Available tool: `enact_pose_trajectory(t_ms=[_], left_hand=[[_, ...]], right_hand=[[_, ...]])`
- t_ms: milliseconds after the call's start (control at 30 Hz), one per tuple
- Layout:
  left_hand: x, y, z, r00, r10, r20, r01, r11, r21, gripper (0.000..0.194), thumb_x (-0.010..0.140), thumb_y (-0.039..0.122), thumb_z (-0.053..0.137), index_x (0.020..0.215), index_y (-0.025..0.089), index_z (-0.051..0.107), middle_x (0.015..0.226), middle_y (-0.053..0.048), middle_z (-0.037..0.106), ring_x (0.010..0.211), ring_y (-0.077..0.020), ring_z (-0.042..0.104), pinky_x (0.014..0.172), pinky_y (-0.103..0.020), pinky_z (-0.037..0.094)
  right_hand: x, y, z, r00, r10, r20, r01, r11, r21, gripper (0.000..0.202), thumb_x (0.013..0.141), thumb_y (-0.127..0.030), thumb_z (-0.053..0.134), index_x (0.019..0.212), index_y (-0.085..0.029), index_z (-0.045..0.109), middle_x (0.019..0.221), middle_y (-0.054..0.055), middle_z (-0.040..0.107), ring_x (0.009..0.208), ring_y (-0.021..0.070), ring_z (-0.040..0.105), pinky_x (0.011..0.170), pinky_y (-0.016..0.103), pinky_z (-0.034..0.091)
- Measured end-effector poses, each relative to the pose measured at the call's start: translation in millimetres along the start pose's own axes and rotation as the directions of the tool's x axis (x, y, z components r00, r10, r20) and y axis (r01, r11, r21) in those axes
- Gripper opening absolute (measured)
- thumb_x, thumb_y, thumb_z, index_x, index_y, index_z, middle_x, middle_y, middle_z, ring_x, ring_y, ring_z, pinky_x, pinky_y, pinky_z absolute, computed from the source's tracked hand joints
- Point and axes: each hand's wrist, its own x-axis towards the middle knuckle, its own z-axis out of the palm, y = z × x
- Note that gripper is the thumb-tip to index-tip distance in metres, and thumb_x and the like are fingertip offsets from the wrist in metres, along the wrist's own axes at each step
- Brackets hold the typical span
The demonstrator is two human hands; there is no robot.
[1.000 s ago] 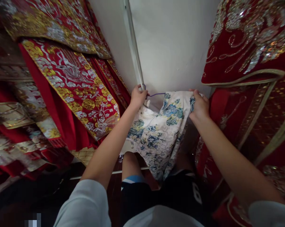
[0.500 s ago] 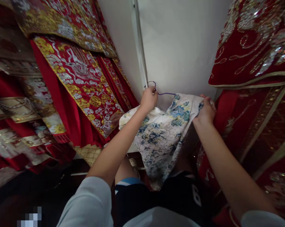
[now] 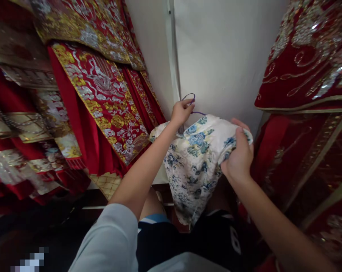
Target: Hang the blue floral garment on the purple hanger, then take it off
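Note:
A white garment with a blue, green and yellow floral print hangs in front of my legs on a thin purple clothes hanger. Near the hanger's hook, my left hand pinches the hanger, fingers closed. My right hand grips the garment's right shoulder, thumb on top and fingers behind the cloth. Most of the hanger is hidden inside the garment. The garment's lower end hangs down narrow between my knees.
Red costumes with gold and silver embroidery hang on my left. A red beaded garment hangs close on my right. Ahead is a pale wall with a narrow vertical strip.
My right hand has shifted slightly left and nearer, with its thumb now over the shoulder cloth. The garment's right shoulder has come in and slackened. The view has shifted slightly.

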Motion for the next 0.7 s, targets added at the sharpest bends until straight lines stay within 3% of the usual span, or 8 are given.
enact_pose_trajectory(t_ms=[133, 233, 333, 400, 433, 500, 600, 700], left_hand=[[-1.1, 24.7, 5.5, 0.997, 0.02, 0.079, -0.015, 0.998, -0.067, 0.024, 0.08, 0.019, 0.062, 0.101, 0.011, 0.072, 0.053, 0.001, 0.056, 0.053, -0.0123, 0.054, 0.056, -0.023, 0.038], [-24.8, 44.0, 0.2, 0.995, 0.056, 0.085, -0.037, 0.978, -0.207, 0.017, 0.081, 0.022, 0.058, 0.084, 0.013, 0.072, 0.046, 0.005, 0.045, 0.045, -0.0084, 0.044, 0.05, -0.02, 0.032], [-54.7, 49.4, -16.7, 0.993, -0.005, 0.118, 0.056, 0.9, -0.432, 0.026, 0.083, 0.025, 0.051, 0.068, 0.012, 0.067, 0.038, 0.007, 0.032, 0.036, -0.0062, 0.029, 0.042, -0.019, 0.023], [-69.2, 45.5, -33.2, 0.988, -0.041, 0.149, 0.121, 0.812, -0.572, 0.027, 0.081, 0.026, 0.049, 0.064, 0.012, 0.065, 0.035, 0.008, 0.028, 0.031, -0.0057, 0.021, 0.038, -0.019, 0.017], [-73.7, 42.6, -42.2, 0.985, -0.056, 0.163, 0.147, 0.768, -0.623, 0.027, 0.08, 0.027, 0.049, 0.063, 0.013, 0.065, 0.034, 0.008, 0.027, 0.03, -0.0057, 0.019, 0.037, -0.019, 0.016], [-77.8, 37.9, -60.3, 0.979, -0.083, 0.186, 0.19, 0.699, -0.69, 0.029, 0.081, 0.027, 0.046, 0.062, 0.013, 0.064, 0.032, 0.008, 0.026, 0.027, -0.0061, 0.017, 0.035, -0.019, 0.016], [-77.7, 39.5, -83.7, 0.963, -0.125, 0.237, 0.26, 0.643, -0.721, 0.035, 0.086, 0.029, 0.04, 0.063, 0.014, 0.062, 0.033, 0.007, 0.025, 0.026, -0.0071, 0.017, 0.033, -0.02, 0.018], [-79.7, 52.2, -100.3, 0.967, -0.149, 0.207, 0.255, 0.588, -0.768, 0.039, 0.091, 0.034, 0.035, 0.066, 0.016, 0.06, 0.037, 0.008, 0.023, 0.026, -0.0066, 0.016, 0.033, -0.021, 0.018]], right_hand=[[-5.6, -8.9, -6.5, 0.999, -0.035, 0.009, 0.036, 0.999, -0.036, 0.027, 0.086, -0.031, 0.054, 0.109, -0.022, 0.063, 0.099, 0.003, 0.064, 0.092, 0.0198, 0.062, 0.087, 0.037, 0.051], [-36.8, -28.4, -21.5, 0.941, -0.13, 0.314, 0.214, 0.945, -0.249, 0.046, 0.083, -0.03, 0.061, 0.128, -0.024, 0.056, 0.124, 0.006, 0.059, 0.112, 0.0253, 0.058, 0.1, 0.045, 0.045], [-69.4, -50.0, -29.6, 0.551, -0.033, 0.834, 0.455, 0.849, -0.268, 0.079, 0.074, -0.037, 0.075, 0.144, -0.025, 0.042, 0.144, 0.01, 0.047, 0.13, 0.0301, 0.047, 0.109, 0.043, 0.039], [-77.4, -53.5, -28.5, 0.236, 0.064, 0.97, 0.491, 0.853, -0.176, 0.094, 0.071, -0.046, 0.078, 0.15, -0.024, 0.033, 0.149, 0.011, 0.041, 0.134, 0.0299, 0.044, 0.11, 0.039, 0.039], [-75.1, -49.3, -26.8, 0.18, 0.08, 0.98, 0.493, 0.855, -0.16, 0.093, 0.073, -0.047, 0.076, 0.151, -0.025, 0.031, 0.15, 0.011, 0.04, 0.135, 0.0289, 0.043, 0.111, 0.039, 0.039], [-58.5, -27.1, -23.7, 0.296, 0.053, 0.954, 0.52, 0.829, -0.207, 0.077, 0.083, -0.043, 0.067, 0.15, -0.027, 0.032, 0.15, 0.01, 0.042, 0.137, 0.0269, 0.042, 0.114, 0.042, 0.034], [-17.0, 31.9, -21.7, 0.637, 0.017, 0.77, 0.486, 0.766, -0.42, 0.057, 0.091, -0.039, 0.055, 0.144, -0.024, 0.041, 0.145, 0.012, 0.047, 0.136, 0.0263, 0.041, 0.116, 0.048, 0.027], [14.5, 90.4, -18.9, 0.729, 0.187, 0.658, 0.271, 0.804, -0.529, 0.051, 0.091, -0.051, 0.05, 0.133, -0.021, 0.052, 0.138, 0.013, 0.054, 0.131, 0.0256, 0.046, 0.114, 0.047, 0.03]])
